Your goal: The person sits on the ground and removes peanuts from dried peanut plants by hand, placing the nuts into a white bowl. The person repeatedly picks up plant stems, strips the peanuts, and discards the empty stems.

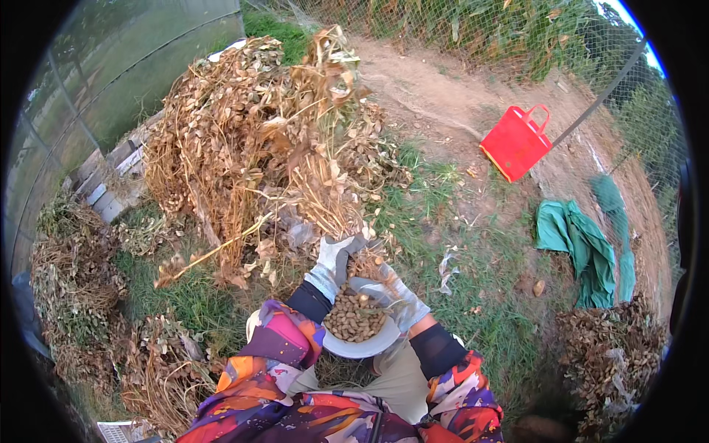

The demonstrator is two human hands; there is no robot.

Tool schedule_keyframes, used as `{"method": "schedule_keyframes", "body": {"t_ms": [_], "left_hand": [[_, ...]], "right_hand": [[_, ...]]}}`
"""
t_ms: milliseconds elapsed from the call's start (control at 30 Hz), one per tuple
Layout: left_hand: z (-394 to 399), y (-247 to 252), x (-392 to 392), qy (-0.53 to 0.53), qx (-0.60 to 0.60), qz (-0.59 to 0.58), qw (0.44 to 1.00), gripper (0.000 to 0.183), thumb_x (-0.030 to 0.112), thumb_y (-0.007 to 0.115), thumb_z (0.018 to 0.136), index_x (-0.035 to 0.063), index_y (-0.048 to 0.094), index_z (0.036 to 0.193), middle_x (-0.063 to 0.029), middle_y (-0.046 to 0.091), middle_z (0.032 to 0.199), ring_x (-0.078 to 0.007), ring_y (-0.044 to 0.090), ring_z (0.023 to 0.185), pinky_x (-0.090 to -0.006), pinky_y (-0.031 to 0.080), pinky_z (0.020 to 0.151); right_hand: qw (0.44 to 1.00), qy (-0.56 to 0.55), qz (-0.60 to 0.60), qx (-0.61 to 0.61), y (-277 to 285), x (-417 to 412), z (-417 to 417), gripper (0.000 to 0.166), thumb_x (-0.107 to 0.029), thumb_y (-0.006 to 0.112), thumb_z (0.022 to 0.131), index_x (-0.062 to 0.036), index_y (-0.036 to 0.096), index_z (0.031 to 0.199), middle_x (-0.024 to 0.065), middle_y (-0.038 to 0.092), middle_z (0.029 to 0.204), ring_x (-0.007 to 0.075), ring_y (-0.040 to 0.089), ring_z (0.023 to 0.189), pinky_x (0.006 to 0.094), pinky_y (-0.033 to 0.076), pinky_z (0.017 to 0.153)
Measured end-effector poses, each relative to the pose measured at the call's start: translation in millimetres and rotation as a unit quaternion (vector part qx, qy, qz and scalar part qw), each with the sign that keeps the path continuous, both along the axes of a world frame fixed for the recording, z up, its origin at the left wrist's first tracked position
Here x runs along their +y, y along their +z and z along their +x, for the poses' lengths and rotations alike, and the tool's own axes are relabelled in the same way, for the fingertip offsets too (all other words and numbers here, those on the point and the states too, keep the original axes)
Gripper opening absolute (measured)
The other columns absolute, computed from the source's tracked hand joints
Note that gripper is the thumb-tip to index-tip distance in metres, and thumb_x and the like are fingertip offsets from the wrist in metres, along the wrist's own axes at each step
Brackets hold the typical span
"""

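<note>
My left hand (335,260), in a grey-and-white work glove, grips a bundle of dried peanut plants (327,199) near the root end. The stems and withered leaves stretch away from me. My right hand (396,296), gloved alike, is at the tangled roots (368,264), its fingers pointing left below them. Whether those fingers are closed on anything is blurred. Under both hands a white bowl (363,350) sits between my legs. Unshelled peanuts (354,321) fill much of it, and my right hand covers part of its far side.
A large heap of dried plants (221,133) rises ahead to the left, near concrete blocks (113,194). More plant piles lie left (75,271) and right (609,354). A red bag (515,145) and green cloth (579,249) lie to the right, near netting (554,50). Plastic scrap (446,271) rests on grass.
</note>
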State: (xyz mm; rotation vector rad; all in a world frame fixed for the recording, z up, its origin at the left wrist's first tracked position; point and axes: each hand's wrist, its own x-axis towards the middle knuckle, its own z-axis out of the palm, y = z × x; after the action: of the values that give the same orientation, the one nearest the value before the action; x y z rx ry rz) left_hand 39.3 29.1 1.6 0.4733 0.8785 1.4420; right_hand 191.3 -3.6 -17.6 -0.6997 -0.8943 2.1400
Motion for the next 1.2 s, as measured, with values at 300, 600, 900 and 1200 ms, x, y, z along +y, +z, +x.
{"method": "schedule_keyframes", "body": {"t_ms": [300, 600, 900, 1200], "left_hand": [[21, -26, 3, 0.087, 0.361, -0.079, 0.925, 0.024, 0.005, 0.069, 0.075, -0.0007, 0.056, 0.094, -0.007, 0.062, 0.081, -0.0126, 0.058, 0.064, -0.0275, 0.047, 0.053], [19, -63, 6, 0.045, 0.4, -0.109, 0.909, 0.02, 0.016, 0.067, 0.078, 0.001, 0.061, 0.09, -0.0067, 0.064, 0.072, -0.0162, 0.058, 0.057, -0.03, 0.044, 0.051], [6, -45, 10, 0.016, 0.094, -0.084, 0.992, 0.016, 0.009, 0.063, 0.082, 0.0039, 0.054, 0.094, -0.0059, 0.061, 0.077, -0.0162, 0.059, 0.061, -0.0283, 0.048, 0.051], [0, 6, -4, -0.041, -0.086, -0.094, 0.991, 0.015, 0.015, 0.059, 0.087, 0.0032, 0.054, 0.095, -0.0047, 0.053, 0.074, -0.0214, 0.059, 0.065, -0.0398, 0.056, 0.063]], "right_hand": [[0.613, 0.15, 0.374, -0.68, -24, -5, -8, 0.044, -0.02, 0.041, 0.088, -0.0067, 0.045, 0.13, 0.0145, 0.048, 0.13, 0.0256, 0.047, 0.119, 0.0333, 0.035, 0.102], [0.616, 0.256, 0.31, -0.677, -2, 4, -9, 0.057, -0.03, 0.043, 0.086, -0.0004, 0.038, 0.134, 0.0198, 0.042, 0.135, 0.0324, 0.04, 0.125, 0.0352, 0.03, 0.106], [0.642, 0.144, 0.387, -0.646, -7, 1, 1, 0.091, -0.035, 0.072, 0.067, -0.0003, 0.028, 0.138, 0.0281, 0.036, 0.135, 0.0378, 0.037, 0.125, 0.0363, 0.033, 0.105], [0.866, 0.059, 0.293, -0.401, 14, -7, 1, 0.082, -0.02, 0.076, 0.072, -0.0038, 0.029, 0.138, 0.0141, 0.045, 0.131, 0.0244, 0.045, 0.119, 0.0332, 0.039, 0.098]]}}
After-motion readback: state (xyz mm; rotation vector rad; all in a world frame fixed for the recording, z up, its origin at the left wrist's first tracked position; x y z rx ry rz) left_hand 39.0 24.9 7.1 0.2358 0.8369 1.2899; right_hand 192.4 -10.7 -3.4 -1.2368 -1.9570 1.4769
